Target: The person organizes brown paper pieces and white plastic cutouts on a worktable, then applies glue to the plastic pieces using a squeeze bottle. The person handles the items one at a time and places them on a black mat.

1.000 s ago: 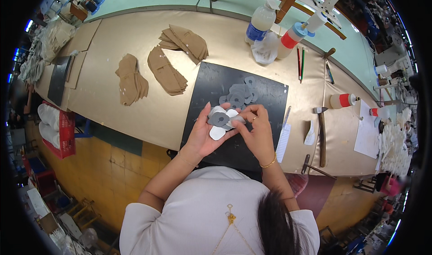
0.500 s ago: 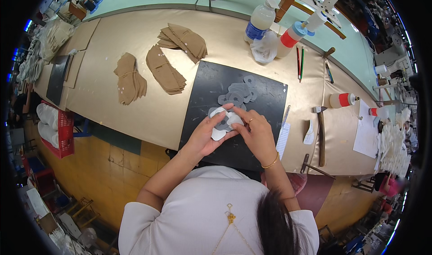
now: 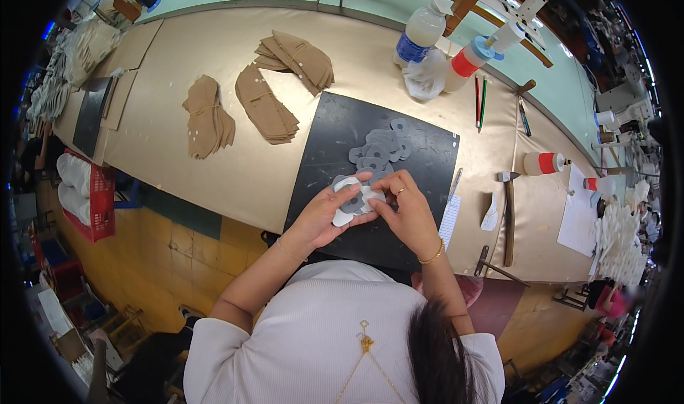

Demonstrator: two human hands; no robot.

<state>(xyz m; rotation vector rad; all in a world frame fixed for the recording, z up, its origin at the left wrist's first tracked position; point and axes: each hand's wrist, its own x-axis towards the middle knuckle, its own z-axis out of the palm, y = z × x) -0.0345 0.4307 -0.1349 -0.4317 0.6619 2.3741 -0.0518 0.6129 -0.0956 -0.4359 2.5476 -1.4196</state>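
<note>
Between both hands (image 3: 319, 216), pale pieces (image 3: 343, 217) are part-hidden.

**Gold-topped worktable (image 3: 171, 55): surface layout**

Black mat (image 3: 317, 147) mid-table, grey cut-outs (image 3: 382, 146) heaped on it. Three brown stacks (image 3: 265, 106) off its left side. Right side: two pencils (image 3: 484, 105), hammer (image 3: 509, 219), red-banded bottles (image 3: 539, 163), paper sheet (image 3: 578, 215). White pile (image 3: 621, 229) far right looks to be on it too; view too distorted there to be sure.

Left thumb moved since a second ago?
Yes. Against the black mat, the left thumb has shifted right and down the picture, now lying over the white and grey pieces.
</note>
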